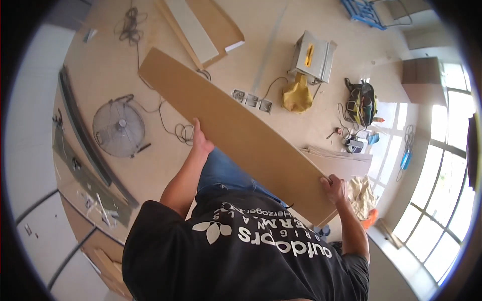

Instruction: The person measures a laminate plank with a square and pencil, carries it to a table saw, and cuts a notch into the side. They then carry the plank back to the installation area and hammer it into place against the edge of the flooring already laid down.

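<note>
While both hands carry it, one long brown board (236, 130) lies slanted in the air in front of the person's body, from upper left down to lower right. The left hand (201, 142) is clasped on the board's near long edge around its middle; the right hand (334, 186) grips the edge near the lower right end, fingers curled over the top.

Below, on the pale floor (105, 75), stands one round fan (119, 128) lying face up, with one black cable (168, 125) coiling beside it. One small table saw (312, 55) stands farther off, one yellow bag (297, 94) just beside it. A second tangle of cable (130, 25) lies near the far wall. One stack of thin panels (339, 160) sits near the board's lower end, and more flat boards (201, 27) lie at the top. Tall windows (442, 200) line the right side, letting in bright light.
</note>
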`<move>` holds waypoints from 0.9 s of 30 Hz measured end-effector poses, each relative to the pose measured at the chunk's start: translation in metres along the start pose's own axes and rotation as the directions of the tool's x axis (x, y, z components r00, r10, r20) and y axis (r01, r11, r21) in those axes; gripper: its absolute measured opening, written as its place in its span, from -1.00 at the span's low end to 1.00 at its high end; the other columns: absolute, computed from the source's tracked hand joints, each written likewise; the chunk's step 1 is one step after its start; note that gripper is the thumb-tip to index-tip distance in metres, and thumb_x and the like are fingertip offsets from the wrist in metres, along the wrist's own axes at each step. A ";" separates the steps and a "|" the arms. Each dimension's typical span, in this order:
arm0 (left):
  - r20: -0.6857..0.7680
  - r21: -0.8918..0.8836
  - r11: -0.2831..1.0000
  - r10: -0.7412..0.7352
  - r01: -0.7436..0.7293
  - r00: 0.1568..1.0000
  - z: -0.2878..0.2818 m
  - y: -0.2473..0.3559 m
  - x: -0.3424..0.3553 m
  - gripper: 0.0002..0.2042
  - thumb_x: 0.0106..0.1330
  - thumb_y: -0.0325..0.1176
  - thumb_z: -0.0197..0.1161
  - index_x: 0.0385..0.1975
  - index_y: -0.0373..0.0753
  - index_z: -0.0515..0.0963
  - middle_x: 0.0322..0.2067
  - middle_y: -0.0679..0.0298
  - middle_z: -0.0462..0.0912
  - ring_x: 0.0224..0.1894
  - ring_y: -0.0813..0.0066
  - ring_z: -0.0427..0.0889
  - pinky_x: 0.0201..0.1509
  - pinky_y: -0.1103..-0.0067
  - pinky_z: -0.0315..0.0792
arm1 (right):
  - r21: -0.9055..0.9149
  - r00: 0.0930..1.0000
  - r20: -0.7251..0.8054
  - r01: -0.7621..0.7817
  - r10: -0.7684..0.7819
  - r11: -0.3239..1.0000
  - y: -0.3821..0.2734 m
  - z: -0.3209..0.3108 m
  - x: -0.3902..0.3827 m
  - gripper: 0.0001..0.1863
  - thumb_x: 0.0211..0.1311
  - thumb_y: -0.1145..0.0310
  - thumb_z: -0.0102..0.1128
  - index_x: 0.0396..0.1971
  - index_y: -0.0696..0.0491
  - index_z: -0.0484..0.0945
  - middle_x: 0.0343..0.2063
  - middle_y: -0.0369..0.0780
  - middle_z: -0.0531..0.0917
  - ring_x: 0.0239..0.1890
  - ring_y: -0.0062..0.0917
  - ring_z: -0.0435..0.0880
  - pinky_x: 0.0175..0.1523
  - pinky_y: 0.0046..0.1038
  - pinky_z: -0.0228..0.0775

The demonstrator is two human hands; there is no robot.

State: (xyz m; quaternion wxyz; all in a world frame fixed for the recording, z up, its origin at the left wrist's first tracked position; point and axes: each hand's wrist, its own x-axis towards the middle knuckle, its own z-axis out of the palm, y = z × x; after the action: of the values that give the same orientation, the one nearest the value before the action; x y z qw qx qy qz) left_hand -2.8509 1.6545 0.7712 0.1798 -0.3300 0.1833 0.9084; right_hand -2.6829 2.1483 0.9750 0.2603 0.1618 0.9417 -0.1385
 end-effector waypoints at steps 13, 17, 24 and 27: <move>-0.239 0.024 0.999 -0.015 0.021 0.971 0.012 -0.045 0.311 -0.38 0.48 0.13 0.07 0.29 -0.27 0.38 0.22 0.11 0.52 0.25 0.15 0.49 0.28 0.19 0.44 | -0.012 0.955 0.202 -0.218 0.215 0.976 0.027 0.023 0.223 -0.47 0.24 -0.22 0.17 -0.38 0.03 0.64 -0.41 0.03 0.70 -0.26 0.05 0.68 -0.11 -0.03 0.49; -0.233 0.098 0.995 0.014 0.009 0.972 0.007 0.006 0.408 -0.51 0.48 -0.11 0.20 0.26 -0.31 0.40 0.17 0.12 0.56 0.17 0.21 0.57 0.20 0.26 0.52 | 0.032 0.959 0.215 -0.196 0.184 0.980 -0.066 0.054 0.337 -0.41 0.28 -0.24 0.10 -0.31 0.08 0.63 -0.34 0.08 0.70 -0.20 0.07 0.67 -0.05 -0.03 0.47; -0.261 0.141 0.989 -0.008 0.046 0.965 0.035 0.011 0.481 -0.57 0.48 -0.17 0.22 0.23 -0.26 0.44 0.11 0.18 0.60 0.13 0.22 0.60 0.17 0.27 0.54 | 0.198 0.984 0.153 -0.122 0.092 0.973 -0.209 0.138 0.555 -0.37 0.29 -0.24 0.12 -0.18 0.13 0.66 -0.22 0.10 0.70 -0.08 0.00 0.67 0.04 -0.09 0.47; -0.287 0.198 0.980 0.056 0.002 0.956 -0.003 -0.025 0.450 -0.51 0.51 -0.08 0.14 0.28 -0.29 0.38 0.16 0.14 0.57 0.17 0.18 0.57 0.21 0.23 0.51 | 0.235 0.921 0.371 -0.222 0.124 0.946 -0.275 0.159 0.610 -0.31 0.37 -0.23 -0.03 -0.04 0.17 0.63 -0.14 0.12 0.70 -0.03 0.00 0.68 0.08 -0.07 0.50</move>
State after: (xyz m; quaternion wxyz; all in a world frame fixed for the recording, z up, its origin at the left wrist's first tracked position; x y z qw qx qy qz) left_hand -3.1609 1.7673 0.4638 0.1703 -0.4382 0.3010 0.8297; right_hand -3.2113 1.9856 0.5655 0.4106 0.2519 0.8338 -0.2697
